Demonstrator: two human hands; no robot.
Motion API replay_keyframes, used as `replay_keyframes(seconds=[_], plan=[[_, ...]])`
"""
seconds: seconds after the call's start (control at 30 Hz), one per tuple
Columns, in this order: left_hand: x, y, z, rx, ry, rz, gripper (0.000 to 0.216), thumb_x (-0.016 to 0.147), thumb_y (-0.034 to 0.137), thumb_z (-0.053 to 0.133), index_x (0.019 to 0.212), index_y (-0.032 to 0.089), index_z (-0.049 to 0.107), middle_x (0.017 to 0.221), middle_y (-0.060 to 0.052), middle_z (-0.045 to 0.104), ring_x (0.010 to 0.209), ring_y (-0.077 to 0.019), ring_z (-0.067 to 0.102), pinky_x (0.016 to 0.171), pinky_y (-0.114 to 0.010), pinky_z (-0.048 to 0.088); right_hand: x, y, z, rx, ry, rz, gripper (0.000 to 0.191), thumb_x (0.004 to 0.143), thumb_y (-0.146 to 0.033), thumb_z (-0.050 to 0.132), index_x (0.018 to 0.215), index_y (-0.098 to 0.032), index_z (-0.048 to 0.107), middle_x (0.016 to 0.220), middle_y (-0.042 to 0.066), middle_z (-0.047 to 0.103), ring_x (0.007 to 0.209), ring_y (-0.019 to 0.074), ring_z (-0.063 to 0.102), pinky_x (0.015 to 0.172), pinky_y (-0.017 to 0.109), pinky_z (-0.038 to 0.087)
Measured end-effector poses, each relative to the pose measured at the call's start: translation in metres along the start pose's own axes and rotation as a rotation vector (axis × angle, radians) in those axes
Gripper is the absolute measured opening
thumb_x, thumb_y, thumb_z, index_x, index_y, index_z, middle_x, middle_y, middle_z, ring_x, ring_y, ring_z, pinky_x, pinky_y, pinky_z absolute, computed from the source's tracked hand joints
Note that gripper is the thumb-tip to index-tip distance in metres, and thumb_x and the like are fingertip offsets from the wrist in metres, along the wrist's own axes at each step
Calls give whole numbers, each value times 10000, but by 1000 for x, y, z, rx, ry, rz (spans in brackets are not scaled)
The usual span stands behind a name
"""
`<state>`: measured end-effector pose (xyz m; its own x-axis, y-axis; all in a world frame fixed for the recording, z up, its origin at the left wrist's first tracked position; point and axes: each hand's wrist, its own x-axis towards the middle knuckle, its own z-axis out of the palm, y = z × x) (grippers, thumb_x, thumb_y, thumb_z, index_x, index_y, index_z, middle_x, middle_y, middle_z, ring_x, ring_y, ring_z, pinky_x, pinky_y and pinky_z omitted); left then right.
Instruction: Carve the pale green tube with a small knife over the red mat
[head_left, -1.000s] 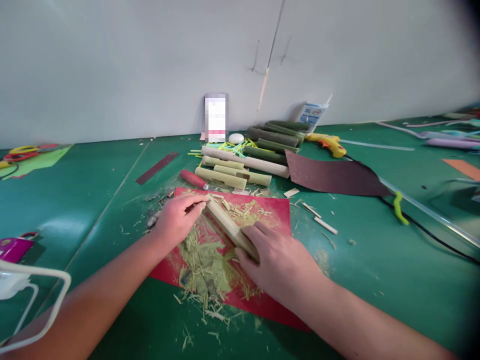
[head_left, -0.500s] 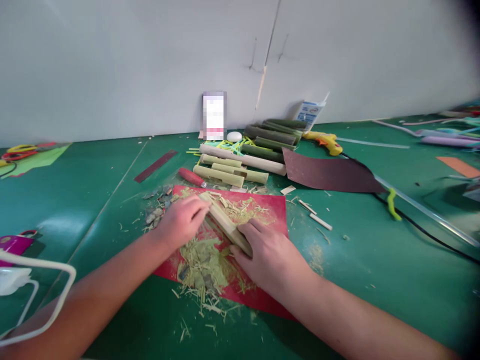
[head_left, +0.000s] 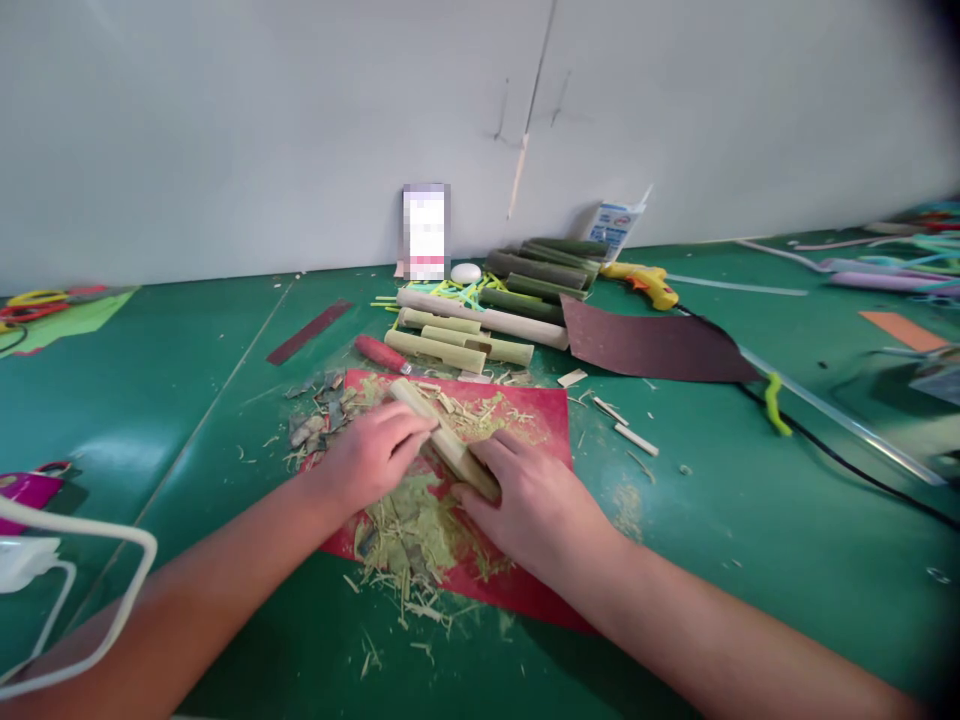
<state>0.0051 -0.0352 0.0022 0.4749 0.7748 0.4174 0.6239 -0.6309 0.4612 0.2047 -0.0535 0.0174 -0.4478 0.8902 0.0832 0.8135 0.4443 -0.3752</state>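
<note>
A pale peeled bamboo piece (head_left: 442, 435) lies slantwise on a red sheet (head_left: 551, 415) covered with green shavings (head_left: 409, 525). My right hand (head_left: 529, 500) is closed over its near end and presses it down. My left hand (head_left: 371, 455) is closed against the middle of the piece, fingers curled; whatever small tool it may hold is hidden under them.
Behind the sheet lie a red-handled knife (head_left: 382, 352), peeled bamboo sticks (head_left: 465, 340), dark green bamboo pieces (head_left: 540, 275) and brown sandpaper (head_left: 652, 345). A yellow glue gun (head_left: 649, 283) with a black cord sits back right. A pink object (head_left: 22, 487) and white cable are at left.
My left hand has slid along the bamboo piece towards my right hand, leaving the far end bare. The right hand has kept its hold.
</note>
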Motion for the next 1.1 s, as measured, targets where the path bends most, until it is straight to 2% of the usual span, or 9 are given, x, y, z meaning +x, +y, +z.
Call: replay_keyframes(seconds=[0.17,0.27,0.47,0.6,0.73,0.87,0.9,1.0,1.1], plan=[[3,-13,-5,39,72,-43,198,881,177,466,1010,166,615,951,-74,653,882,-164,615,811,-319,499,-1,3,-5,40,-10,13,113,744,-298,568,759,-186,566,753,17,533,619,124,484,560,250,348],[4,-9,-2,77,112,-46,193,879,186,473,1004,161,617,946,-77,651,876,-169,615,800,-323,502,-1,6,-3,86,5,35,92,738,-275,568,746,-184,580,731,12,532,602,116,481,563,245,352],[-1,10,4,-27,-125,20,231,898,183,445,1070,165,599,947,-79,646,866,-157,618,760,-275,509,0,5,-2,103,10,14,46,723,-207,560,685,-186,547,699,-7,517,585,100,460,541,229,332],[-1,3,1,45,58,-6,204,890,178,453,1003,162,622,942,-79,645,879,-168,612,801,-312,504,0,4,-2,71,20,32,110,738,-251,561,652,-188,534,688,-6,512,568,100,453,540,234,328],[-2,4,4,-12,-84,27,243,894,169,441,1084,162,593,951,-81,642,861,-159,615,772,-289,515,1,5,0,88,33,9,72,725,-196,540,654,-186,531,681,-7,513,577,99,458,541,227,326],[-1,4,5,43,45,6,208,889,169,452,1018,157,615,954,-85,643,887,-175,608,807,-323,501,2,5,0,82,29,43,117,742,-233,536,636,-185,524,673,-7,507,565,97,447,537,232,316],[-1,4,5,53,48,1,210,889,165,449,1019,153,614,950,-86,641,888,-177,607,806,-323,500,2,4,0,81,28,45,124,743,-234,535,631,-185,520,670,-9,505,562,97,444,534,232,313],[-2,4,6,11,-76,21,238,892,161,441,1077,157,591,950,-80,637,870,-164,611,770,-290,510,2,4,-1,84,28,19,112,743,-201,518,633,-184,509,668,-9,500,572,97,445,538,230,314],[-2,3,5,22,-2,7,224,891,163,447,1054,162,601,952,-77,636,873,-163,609,794,-303,507,1,5,0,85,27,21,118,756,-208,507,641,-183,513,679,-4,504,571,97,447,546,232,322]])
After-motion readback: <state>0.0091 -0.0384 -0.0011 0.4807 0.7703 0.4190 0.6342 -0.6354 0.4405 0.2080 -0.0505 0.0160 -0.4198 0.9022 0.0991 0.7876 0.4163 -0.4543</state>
